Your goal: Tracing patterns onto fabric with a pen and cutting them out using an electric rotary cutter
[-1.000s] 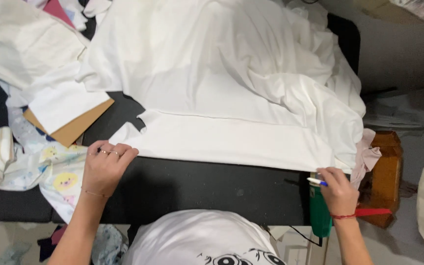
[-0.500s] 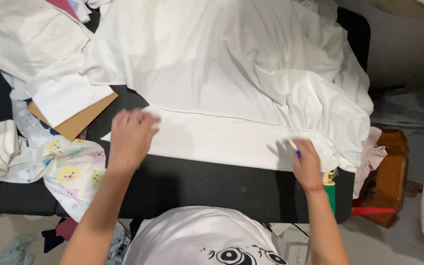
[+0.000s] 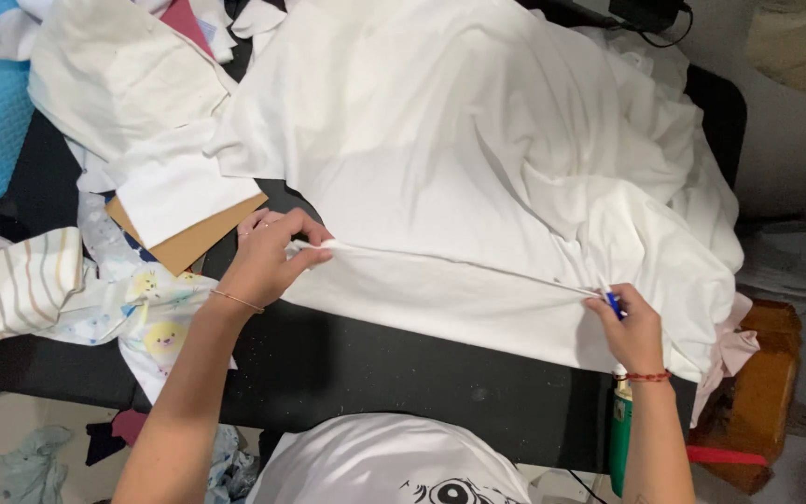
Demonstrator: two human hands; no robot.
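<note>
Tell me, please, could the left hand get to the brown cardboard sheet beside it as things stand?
Probably yes. The left hand, now pinching the fold of the white fabric, sits right next to the brown cardboard sheet, whose near corner lies bare on the black table. Only a white cloth piece covers its far part.

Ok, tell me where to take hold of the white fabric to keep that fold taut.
Grip the white fabric along its raised fold ridge, pinching at both ends from the near table edge, probably where the left hand and right hand sit: the crease runs straight between them.
</note>
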